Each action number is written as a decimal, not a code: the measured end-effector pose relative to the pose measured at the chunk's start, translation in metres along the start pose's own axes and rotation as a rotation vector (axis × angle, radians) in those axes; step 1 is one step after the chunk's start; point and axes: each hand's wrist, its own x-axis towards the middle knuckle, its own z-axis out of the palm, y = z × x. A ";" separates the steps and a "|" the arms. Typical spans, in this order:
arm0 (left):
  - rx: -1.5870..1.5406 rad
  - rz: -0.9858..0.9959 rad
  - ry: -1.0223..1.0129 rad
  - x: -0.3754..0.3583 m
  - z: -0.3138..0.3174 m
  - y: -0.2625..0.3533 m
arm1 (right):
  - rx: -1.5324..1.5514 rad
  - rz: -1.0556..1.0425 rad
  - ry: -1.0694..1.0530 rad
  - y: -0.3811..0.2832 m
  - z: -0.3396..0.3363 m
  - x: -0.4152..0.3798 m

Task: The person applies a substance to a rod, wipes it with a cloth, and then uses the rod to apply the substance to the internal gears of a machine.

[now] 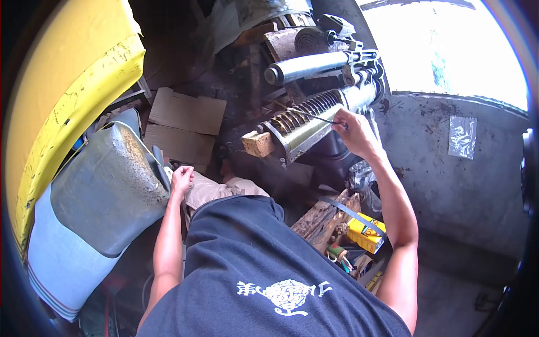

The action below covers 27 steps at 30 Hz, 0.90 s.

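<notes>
My right hand (355,133) pinches a thin dark rod-like tool (314,116). The tool's far end reaches over a row of curved metal ribs (303,114) on a long metal machine part (306,137). A wooden block (258,144) sits against the near left end of that part. Down by my thigh, my left hand (182,178) is closed with its fingers curled; I cannot make out whether anything is inside. It is beside the beige shorts (210,191) and a worn grey padded thing (109,188).
A metal cylinder (309,66) lies behind the ribs. To the right, a yellow box (366,233) rests by a rough timber (323,219) and a dark strap. Cardboard (182,121) lies ahead left, below a yellow panel (84,84). A plastic bag (462,136) is on the wall.
</notes>
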 end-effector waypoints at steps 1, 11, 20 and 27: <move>0.003 0.003 0.003 0.000 0.000 0.001 | -0.038 -0.032 0.042 -0.001 0.001 -0.001; 0.033 0.001 0.006 -0.001 -0.001 0.003 | 0.130 0.139 0.154 -0.010 0.037 -0.028; 0.028 -0.019 -0.014 -0.002 0.000 0.004 | 0.060 0.041 0.209 -0.011 0.032 -0.031; 0.016 -0.022 -0.025 -0.002 0.000 0.004 | -0.024 -0.084 0.130 -0.006 0.026 -0.023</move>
